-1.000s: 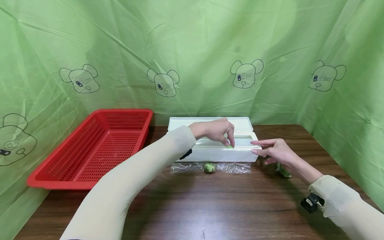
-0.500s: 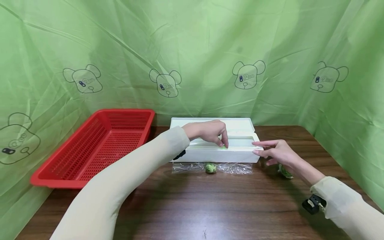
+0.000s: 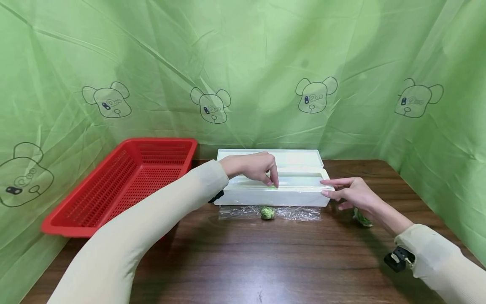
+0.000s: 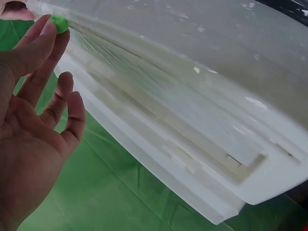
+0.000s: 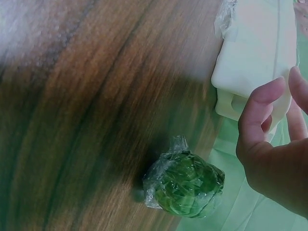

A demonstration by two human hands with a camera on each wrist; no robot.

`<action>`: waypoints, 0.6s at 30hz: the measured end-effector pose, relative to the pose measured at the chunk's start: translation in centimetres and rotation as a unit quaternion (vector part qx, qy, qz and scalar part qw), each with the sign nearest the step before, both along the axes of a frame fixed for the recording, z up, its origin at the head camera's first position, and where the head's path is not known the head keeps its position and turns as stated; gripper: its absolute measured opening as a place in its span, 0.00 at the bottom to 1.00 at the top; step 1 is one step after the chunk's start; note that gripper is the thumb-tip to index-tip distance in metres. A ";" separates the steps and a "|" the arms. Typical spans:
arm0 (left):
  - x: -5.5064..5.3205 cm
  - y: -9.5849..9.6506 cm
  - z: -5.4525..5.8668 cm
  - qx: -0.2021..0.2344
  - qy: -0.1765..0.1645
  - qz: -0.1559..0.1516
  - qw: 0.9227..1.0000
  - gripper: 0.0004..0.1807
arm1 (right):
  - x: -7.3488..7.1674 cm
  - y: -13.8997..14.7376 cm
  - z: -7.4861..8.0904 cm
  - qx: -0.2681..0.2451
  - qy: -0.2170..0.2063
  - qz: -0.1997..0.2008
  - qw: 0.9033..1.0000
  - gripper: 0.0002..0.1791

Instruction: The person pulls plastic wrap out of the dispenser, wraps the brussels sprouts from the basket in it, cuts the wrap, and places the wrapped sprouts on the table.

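Observation:
A long white cling film dispenser (image 3: 271, 197) sits at the back of the table, its lid (image 3: 303, 158) tipped back. My left hand (image 3: 255, 166) pinches a small green slide cutter (image 4: 59, 24) between thumb and fingertips, on the dispenser's front top edge. At the right end, my right hand (image 3: 353, 193) grips the dispenser's corner, thumb on the front and index finger on top. A strip of clear cling film (image 3: 298, 213) lies before the dispenser, bearing a small round leafy green vegetable (image 3: 267, 213), like a Brussels sprout. Another (image 5: 187, 185), wrapped in film, rests below my right hand.
A red perforated plastic basket (image 3: 152, 179) stands at the left, partly behind my left sleeve. Green cloth (image 3: 258, 114) with bear-head outlines hangs behind and along the sides. The brown wooden table (image 3: 273, 257) stretches toward me.
My left hand has slid leftward along the dispenser's edge with the slide cutter. The right hand keeps its hold on the right end. The view has shifted slightly.

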State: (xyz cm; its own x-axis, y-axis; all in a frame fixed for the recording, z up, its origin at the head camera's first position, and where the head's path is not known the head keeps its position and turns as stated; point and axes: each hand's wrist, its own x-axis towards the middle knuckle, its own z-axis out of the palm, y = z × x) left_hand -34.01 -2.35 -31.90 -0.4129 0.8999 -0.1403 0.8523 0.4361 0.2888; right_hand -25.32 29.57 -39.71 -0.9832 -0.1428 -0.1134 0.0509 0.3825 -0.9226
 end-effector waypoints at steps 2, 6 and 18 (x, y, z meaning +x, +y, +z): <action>0.1 -0.4 0.1 -0.002 -0.002 0.002 1.000 0.09 | 0.0 0.0 0.0 0.001 -0.001 0.000 1.000 0.35; 0.2 -1.2 0.3 -0.004 -0.004 0.008 1.000 0.09 | -0.1 -0.1 0.0 0.004 0.000 0.001 1.000 0.35; -0.1 -3.7 0.0 -0.003 -0.003 0.028 1.000 0.09 | 0.0 0.0 0.1 0.005 -0.001 0.003 1.000 0.35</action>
State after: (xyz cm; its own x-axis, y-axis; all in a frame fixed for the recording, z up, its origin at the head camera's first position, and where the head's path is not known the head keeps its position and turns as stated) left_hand -34.09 -6.10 -31.93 -0.4615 0.8747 -0.1480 0.8250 0.4845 0.2908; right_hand -25.37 29.56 -39.65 -0.9822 -0.1470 -0.1169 0.0506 0.3926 -0.9183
